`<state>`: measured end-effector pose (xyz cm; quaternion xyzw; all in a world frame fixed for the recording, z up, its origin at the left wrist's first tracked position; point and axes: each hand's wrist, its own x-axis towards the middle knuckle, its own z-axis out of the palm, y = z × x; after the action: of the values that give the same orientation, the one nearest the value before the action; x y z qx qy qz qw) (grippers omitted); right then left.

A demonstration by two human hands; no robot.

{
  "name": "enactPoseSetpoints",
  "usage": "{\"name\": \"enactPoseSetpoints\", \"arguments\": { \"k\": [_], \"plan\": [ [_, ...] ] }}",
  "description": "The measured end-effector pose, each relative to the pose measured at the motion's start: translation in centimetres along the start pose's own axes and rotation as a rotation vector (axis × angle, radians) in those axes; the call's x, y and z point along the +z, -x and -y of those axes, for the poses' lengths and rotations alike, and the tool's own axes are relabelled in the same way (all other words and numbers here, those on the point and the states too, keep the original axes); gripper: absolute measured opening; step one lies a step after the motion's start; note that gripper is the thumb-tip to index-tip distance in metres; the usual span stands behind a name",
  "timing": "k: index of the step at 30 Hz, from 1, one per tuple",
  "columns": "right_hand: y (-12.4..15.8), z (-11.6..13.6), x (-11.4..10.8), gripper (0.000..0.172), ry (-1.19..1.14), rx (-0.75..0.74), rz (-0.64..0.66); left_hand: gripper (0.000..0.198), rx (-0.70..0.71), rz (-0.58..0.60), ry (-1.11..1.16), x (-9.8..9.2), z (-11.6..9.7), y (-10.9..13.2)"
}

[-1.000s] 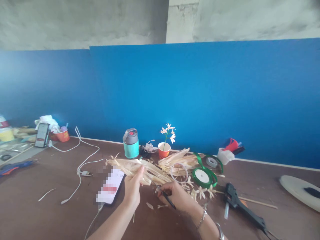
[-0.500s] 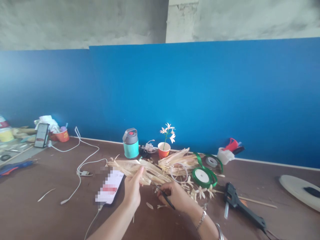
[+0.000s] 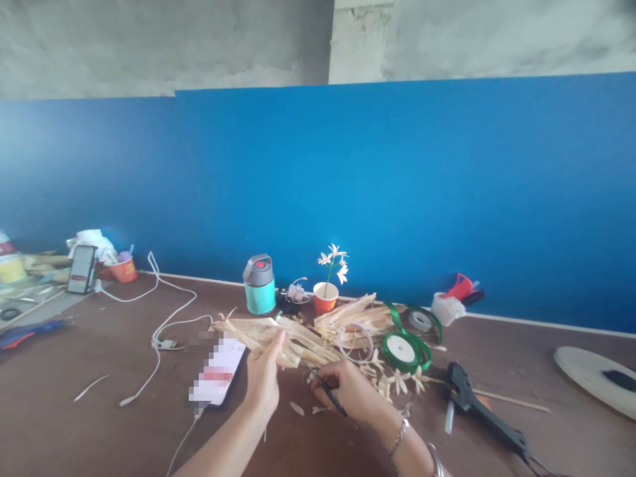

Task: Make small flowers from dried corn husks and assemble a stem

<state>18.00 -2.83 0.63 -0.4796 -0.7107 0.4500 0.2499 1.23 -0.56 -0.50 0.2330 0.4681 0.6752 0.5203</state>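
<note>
One head-worn cam, facing forward and tipped down over the table (image 3: 124,437). Wide framing. Blue panel (image 3: 377,185) spans mid-frame, roughly square-on, grey wall (image 3: 149,46) above it. Left hand (image 3: 265,377) and right hand (image 3: 350,391) sit low centre, nearer the lens than the panel.

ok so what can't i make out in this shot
All in the head view:
Left hand: most fingers hidden beneath the dry husk it holds.
Dark tool: partly covered by the right hand; tip too small to identify.
Nearer phone: screen partly lost to pixelation.
Pale oval object: cut off by the right edge.
</note>
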Motion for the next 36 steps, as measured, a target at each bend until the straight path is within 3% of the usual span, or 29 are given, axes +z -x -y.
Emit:
{"name": "enactPoseSetpoints", "arguments": {
  "k": [9, 16, 24, 36],
  "plan": [
    [-0.1, -0.3, 0.0, 0.015, 0.037, 0.010, -0.003, 0.036, -0.059, -0.050, 0.059, 0.2, 0.0, 0.2],
    [0.2, -0.5, -1.0, 0.019, -0.105, 0.147, 0.097, 0.032, 0.014, 0.017, -0.041, -0.3, -0.7, -0.7],
    [0.8, 0.4, -2.3, 0.018, -0.156, 0.232, 0.188, 0.041, 0.069, 0.026, -0.247, -1.1, -2.1, -2.3],
    [0.8, 0.6, -2.6, 0.018, -0.216, 0.233, 0.160, 0.040, 0.048, 0.043, -0.244, -1.0, -2.9, -2.5]
  ]
}}
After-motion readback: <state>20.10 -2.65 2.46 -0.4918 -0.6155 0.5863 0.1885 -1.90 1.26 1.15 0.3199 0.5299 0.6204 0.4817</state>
